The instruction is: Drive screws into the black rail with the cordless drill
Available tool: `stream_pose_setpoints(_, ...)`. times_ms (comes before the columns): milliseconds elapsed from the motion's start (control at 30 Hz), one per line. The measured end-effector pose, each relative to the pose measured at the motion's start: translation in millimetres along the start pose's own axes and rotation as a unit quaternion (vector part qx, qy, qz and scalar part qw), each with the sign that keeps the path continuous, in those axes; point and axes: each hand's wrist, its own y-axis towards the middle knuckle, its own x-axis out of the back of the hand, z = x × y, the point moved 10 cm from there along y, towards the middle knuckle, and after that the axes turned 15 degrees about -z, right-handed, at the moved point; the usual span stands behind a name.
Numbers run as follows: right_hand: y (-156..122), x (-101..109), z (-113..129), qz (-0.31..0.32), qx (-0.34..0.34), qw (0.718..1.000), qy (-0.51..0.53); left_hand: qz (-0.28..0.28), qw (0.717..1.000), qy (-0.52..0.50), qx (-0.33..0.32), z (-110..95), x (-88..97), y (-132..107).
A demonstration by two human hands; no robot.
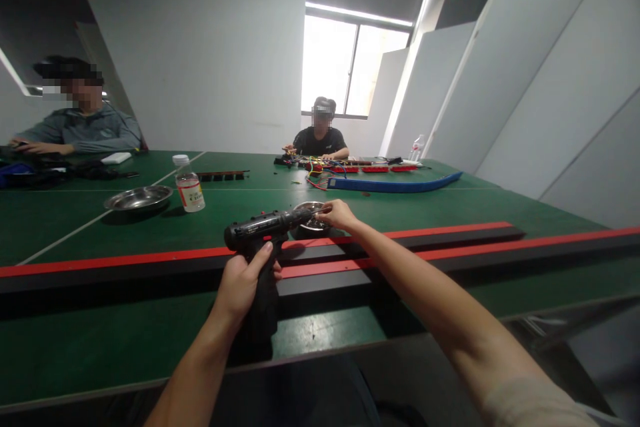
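Observation:
A black cordless drill [260,227] is gripped by my left hand [245,283], its thumb along the back of the handle and its chuck aimed to the right. My right hand [340,215] reaches forward, fingers pinched at the tip of the drill bit [317,211]. Whether they hold the bit itself or a small part on it is too fine to make out. Directly below lies a round metal bowl [306,233] with small dark and shiny pieces inside, partly hidden by the drill and my fingers.
Long black bars with red tops [150,259] stretch across the green table [150,340]. Left of the bowl stand a plastic bottle [190,188] and a metal dish [139,199]. Wires and a blue strip [395,185] lie farther back. Two people [323,137] sit across the table.

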Motion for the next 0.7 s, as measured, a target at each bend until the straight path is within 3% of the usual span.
stream_pose_setpoints(233,-43,29,-19,-0.015,-0.073,0.966,0.248,0.025,1.0,0.017,-0.006,1,-2.5,-1)
stream_pose_setpoints(433,-86,40,-37,0.02,-0.129,0.922,0.365,0.037,0.999,0.016,-0.006,-1,-4.2,-3)
stream_pose_setpoints(700,-88,44,-47,-0.03,-0.132,0.857,0.497,0.051,0.998,0.027,0.019,1,-4.0,-6)
